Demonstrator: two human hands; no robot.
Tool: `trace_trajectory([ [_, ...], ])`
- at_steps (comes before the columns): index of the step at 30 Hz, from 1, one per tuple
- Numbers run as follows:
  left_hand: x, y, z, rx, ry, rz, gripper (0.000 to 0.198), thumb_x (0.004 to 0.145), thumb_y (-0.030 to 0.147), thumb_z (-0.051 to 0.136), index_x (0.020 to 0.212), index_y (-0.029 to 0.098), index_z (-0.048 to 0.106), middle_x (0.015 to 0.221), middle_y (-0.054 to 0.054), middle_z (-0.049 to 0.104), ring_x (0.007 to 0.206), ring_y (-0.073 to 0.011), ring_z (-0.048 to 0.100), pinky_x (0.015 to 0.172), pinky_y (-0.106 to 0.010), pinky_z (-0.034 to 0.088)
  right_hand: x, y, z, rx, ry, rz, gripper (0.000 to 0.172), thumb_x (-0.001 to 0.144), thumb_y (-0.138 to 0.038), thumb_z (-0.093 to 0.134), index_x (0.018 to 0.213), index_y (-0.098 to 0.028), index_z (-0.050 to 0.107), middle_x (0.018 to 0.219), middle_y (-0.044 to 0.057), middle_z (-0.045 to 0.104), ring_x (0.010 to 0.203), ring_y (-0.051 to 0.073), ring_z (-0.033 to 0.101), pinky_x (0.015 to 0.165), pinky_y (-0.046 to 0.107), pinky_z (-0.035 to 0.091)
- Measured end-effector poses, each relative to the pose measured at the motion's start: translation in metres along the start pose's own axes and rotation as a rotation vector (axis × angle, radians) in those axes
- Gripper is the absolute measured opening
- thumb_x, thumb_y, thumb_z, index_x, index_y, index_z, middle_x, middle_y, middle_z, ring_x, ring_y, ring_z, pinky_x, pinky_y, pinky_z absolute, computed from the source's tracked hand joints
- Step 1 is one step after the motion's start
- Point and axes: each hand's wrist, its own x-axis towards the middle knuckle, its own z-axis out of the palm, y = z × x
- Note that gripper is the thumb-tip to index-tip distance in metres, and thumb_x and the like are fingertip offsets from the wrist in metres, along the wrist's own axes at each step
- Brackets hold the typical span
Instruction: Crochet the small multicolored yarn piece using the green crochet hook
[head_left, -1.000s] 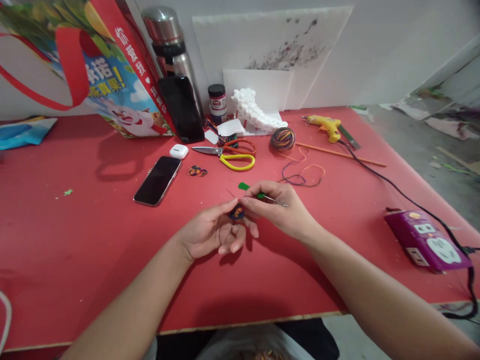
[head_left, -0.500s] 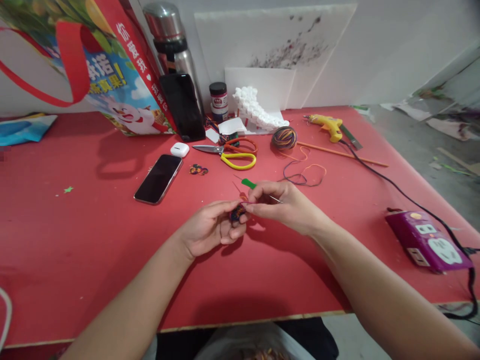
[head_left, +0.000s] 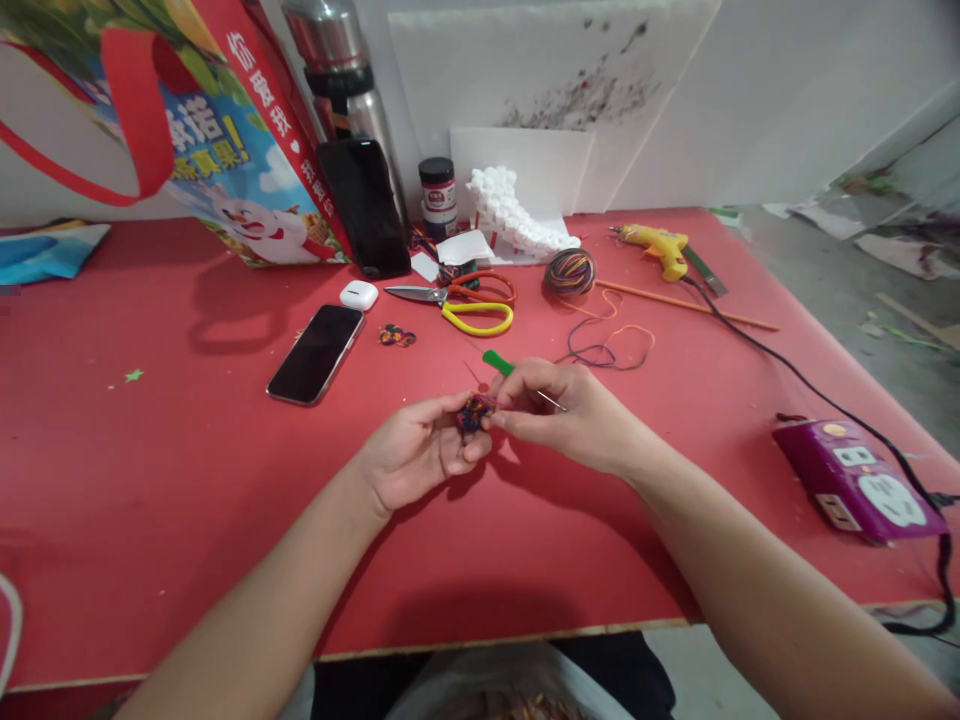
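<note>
Between the thumb and fingers of my left hand [head_left: 424, 448] is a small dark multicoloured crochet piece [head_left: 475, 412]. My right hand [head_left: 566, 412] is closed around a crochet hook [head_left: 498, 362] with a green handle; its thin metal shaft sticks out behind the fingers. The right fingertips also touch the right edge of the crochet piece, where a reddish strand shows. Farther back lies a ball of variegated yarn [head_left: 570, 272], with loose yarn [head_left: 592, 352] curling on the table toward my right hand.
Scissors [head_left: 480, 318], a small crocheted scrap [head_left: 397, 336], a phone [head_left: 316, 355] and a white earphone case [head_left: 358, 295] lie beyond my hands. A yellow glue gun [head_left: 660, 252], an orange stick [head_left: 690, 305] and a purple power strip [head_left: 859, 480] are at right. A bag [head_left: 247, 180] stands back left.
The crochet piece has been turned up, so more of its face shows between the hands. My left fingers have shifted slightly; the right hand still holds the hook.
</note>
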Motion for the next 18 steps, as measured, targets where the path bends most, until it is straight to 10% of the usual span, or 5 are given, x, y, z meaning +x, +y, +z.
trace_trajectory([
  [18,0.0,0.0026,-0.0047,0.0,-0.117,-0.019,0.04,0.107,0.017,0.043,0.093,0.004,0.077,0.072,-0.013,0.072,0.056,-0.0162,0.066,0.042,-0.018,0.05,0.0004,-0.0018,-0.0036,0.009,0.013,0.012,0.015,0.078,-0.033,0.078,0.077,-0.021,0.069,0.075,0.0,0.066,0.065,0.014,0.056,0.06,0.029,0.042],
])
